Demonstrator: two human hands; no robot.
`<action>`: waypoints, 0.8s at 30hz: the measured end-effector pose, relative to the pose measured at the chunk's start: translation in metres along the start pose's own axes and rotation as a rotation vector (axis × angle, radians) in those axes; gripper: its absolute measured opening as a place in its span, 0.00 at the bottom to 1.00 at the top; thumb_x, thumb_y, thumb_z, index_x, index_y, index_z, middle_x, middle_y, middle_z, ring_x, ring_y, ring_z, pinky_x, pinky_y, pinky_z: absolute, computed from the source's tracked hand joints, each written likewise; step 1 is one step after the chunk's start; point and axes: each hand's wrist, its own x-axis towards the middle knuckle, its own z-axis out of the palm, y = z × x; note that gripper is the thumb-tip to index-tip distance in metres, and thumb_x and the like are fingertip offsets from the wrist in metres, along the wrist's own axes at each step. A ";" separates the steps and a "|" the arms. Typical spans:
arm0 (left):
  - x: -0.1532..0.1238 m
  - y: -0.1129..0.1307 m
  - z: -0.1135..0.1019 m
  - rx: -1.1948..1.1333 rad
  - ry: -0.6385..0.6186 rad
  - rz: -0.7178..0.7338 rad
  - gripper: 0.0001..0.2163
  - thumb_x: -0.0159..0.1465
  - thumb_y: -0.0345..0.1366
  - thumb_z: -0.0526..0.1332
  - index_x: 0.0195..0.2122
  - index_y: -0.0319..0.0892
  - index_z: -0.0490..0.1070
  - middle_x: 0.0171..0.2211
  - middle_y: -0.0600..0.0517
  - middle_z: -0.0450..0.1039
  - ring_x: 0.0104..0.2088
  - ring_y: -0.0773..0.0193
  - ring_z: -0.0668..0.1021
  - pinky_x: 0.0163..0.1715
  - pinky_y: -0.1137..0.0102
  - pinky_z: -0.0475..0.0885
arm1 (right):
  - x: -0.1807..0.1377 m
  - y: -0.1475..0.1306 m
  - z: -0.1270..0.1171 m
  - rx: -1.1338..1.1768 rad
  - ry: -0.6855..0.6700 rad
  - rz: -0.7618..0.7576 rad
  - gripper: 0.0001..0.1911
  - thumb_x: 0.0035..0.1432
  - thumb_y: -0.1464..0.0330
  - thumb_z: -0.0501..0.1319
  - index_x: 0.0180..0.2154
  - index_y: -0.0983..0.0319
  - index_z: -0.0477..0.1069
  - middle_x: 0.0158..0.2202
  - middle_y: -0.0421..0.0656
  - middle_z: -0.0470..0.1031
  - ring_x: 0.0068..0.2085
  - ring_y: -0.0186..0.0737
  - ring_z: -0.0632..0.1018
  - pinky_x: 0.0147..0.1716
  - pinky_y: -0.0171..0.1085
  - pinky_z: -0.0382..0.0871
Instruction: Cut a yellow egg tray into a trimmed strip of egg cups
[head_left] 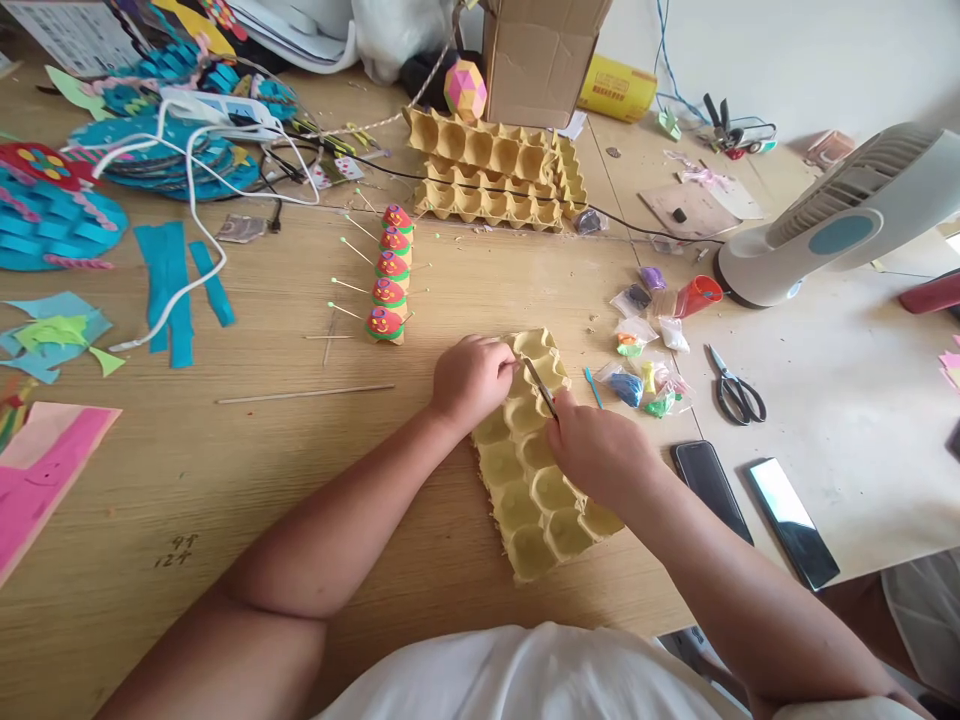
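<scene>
A yellow pulp egg tray lies at a slant on the table in front of me, its cups facing up. My left hand is closed at the tray's far left edge, fingers curled and thumb against the pulp. In my right hand, which is closed over the right part of the tray, is a slim metal-bladed craft knife. Its tip reaches the far cups close to my left thumb; its handle is hidden in my fist.
Painted egg-carton caterpillars with pin-like sticks stand in a row. Cut egg-tray pieces lie behind them. At right are bagged clay, scissors, phones and a fan. A wooden stick lies left.
</scene>
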 end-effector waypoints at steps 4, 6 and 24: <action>0.000 0.000 0.000 0.004 0.009 0.018 0.07 0.65 0.35 0.62 0.29 0.46 0.76 0.33 0.51 0.80 0.40 0.55 0.77 0.33 0.64 0.64 | 0.002 -0.001 0.001 0.005 0.014 0.024 0.18 0.74 0.67 0.46 0.50 0.67 0.71 0.33 0.51 0.79 0.33 0.48 0.84 0.24 0.35 0.65; 0.000 0.000 0.000 0.007 0.012 0.018 0.07 0.65 0.35 0.62 0.29 0.46 0.76 0.33 0.51 0.80 0.39 0.55 0.77 0.33 0.63 0.64 | 0.002 0.000 -0.001 0.007 0.010 0.011 0.17 0.73 0.68 0.46 0.49 0.67 0.72 0.31 0.50 0.79 0.33 0.48 0.83 0.24 0.36 0.64; 0.000 0.001 -0.001 0.011 -0.005 0.002 0.07 0.65 0.36 0.62 0.30 0.46 0.76 0.33 0.50 0.80 0.40 0.55 0.77 0.33 0.64 0.65 | 0.006 0.008 0.004 0.007 0.035 -0.033 0.17 0.72 0.68 0.49 0.47 0.67 0.74 0.28 0.49 0.76 0.31 0.46 0.81 0.25 0.35 0.60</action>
